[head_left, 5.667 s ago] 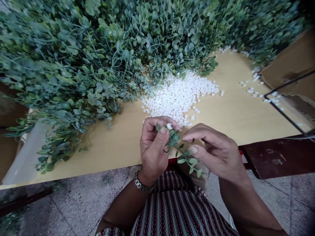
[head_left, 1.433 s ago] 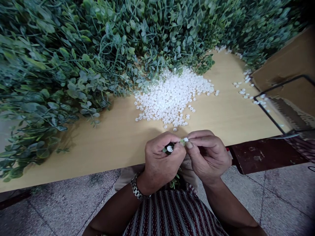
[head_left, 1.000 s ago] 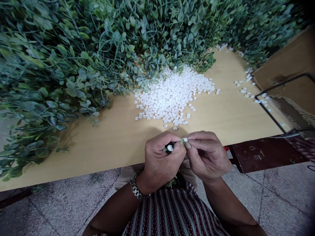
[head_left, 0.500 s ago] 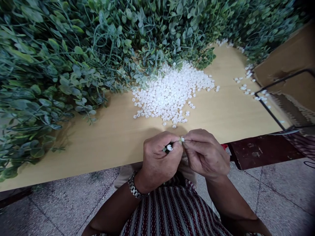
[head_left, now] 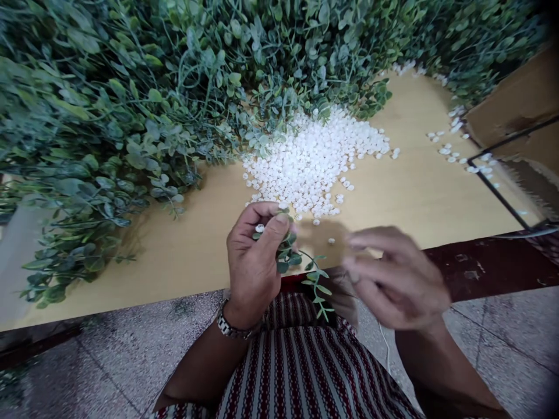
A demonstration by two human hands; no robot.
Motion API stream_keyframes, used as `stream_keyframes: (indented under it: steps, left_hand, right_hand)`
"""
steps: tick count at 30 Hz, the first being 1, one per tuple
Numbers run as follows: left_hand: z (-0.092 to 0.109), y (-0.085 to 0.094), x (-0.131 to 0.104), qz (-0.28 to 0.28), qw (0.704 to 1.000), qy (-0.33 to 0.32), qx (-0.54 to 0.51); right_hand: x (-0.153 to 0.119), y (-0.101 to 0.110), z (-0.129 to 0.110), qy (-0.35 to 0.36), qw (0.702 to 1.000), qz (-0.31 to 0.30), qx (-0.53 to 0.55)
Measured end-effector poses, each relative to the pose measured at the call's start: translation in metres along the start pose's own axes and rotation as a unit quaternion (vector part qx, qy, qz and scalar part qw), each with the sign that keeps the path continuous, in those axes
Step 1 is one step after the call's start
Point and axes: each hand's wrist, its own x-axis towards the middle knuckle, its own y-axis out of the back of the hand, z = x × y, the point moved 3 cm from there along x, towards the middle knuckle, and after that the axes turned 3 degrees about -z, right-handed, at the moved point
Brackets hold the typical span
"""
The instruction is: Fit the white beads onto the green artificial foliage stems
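My left hand (head_left: 252, 265), with a metal watch at the wrist, is closed around an artificial leaf sprig (head_left: 323, 289) above the table's front edge. The sprig's leafy end hangs down to the right of the hand. One small white piece (head_left: 259, 228) shows by the index finger, and another is near the thumb tip. Apart from the sprig, to its right, my right hand (head_left: 395, 279) is blurred by motion; its thumb and fingers are spread, and nothing can be made out between them. A pile of small white bead-like pieces (head_left: 312, 160) lies just beyond my hands.
A thick mass of artificial greenery (head_left: 166, 75) covers the back and left of the table (head_left: 183, 256). At the right stand a cardboard box (head_left: 519, 99) and a black metal frame (head_left: 498, 201). Loose white pieces (head_left: 452, 154) lie near them.
My hands have come apart: the left moved left and up with the sprig, the right moved right. The sprig's leafy end now hangs in view. The view has shifted slightly.
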Motion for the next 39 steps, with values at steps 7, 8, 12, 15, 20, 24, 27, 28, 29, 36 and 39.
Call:
stream_keyframes:
  steps: [7,8,12,15,20,24,27,28,29,36,39]
  left_hand:
    - [-0.002,0.001,-0.003,0.000,0.997,-0.079,0.020]
    - [0.000,0.001,-0.004,-0.029,0.993,-0.098,0.058]
    - [0.008,-0.002,-0.011,-0.183,0.955,-0.148,0.183]
    - [0.011,-0.004,-0.015,-0.203,0.946,-0.154,0.200]
    - [0.010,-0.005,-0.016,-0.177,0.951,-0.166,0.191]
    - [0.009,-0.005,-0.019,-0.152,0.959,-0.171,0.168]
    - [0.008,-0.005,-0.020,-0.143,0.963,-0.168,0.156]
    - [0.006,-0.004,-0.020,-0.143,0.964,-0.165,0.153]
    - [0.005,-0.003,-0.020,-0.143,0.965,-0.163,0.149]
    - [-0.003,0.000,-0.022,-0.131,0.973,-0.150,0.113]
    - [-0.002,-0.002,-0.021,-0.112,0.980,-0.131,0.100]
  right_hand:
    - [0.001,-0.024,-0.013,0.107,0.994,-0.023,0.027]
    - [0.003,-0.024,-0.012,0.071,0.996,-0.010,0.049]
    - [0.007,-0.023,-0.008,-0.066,0.986,0.017,0.154]
    - [0.007,-0.025,-0.010,-0.108,0.978,0.012,0.176]
    - [0.009,-0.030,-0.017,-0.109,0.981,0.017,0.162]
    - [0.012,-0.034,-0.021,-0.104,0.982,0.026,0.157]
    - [0.010,-0.035,-0.020,-0.124,0.977,0.037,0.167]
    - [0.009,-0.035,-0.019,-0.130,0.976,0.038,0.171]
    - [0.008,-0.035,-0.019,-0.134,0.975,0.038,0.174]
    - [-0.001,-0.037,-0.017,-0.147,0.968,0.056,0.194]
    - [-0.003,-0.041,-0.018,-0.159,0.960,0.062,0.221]
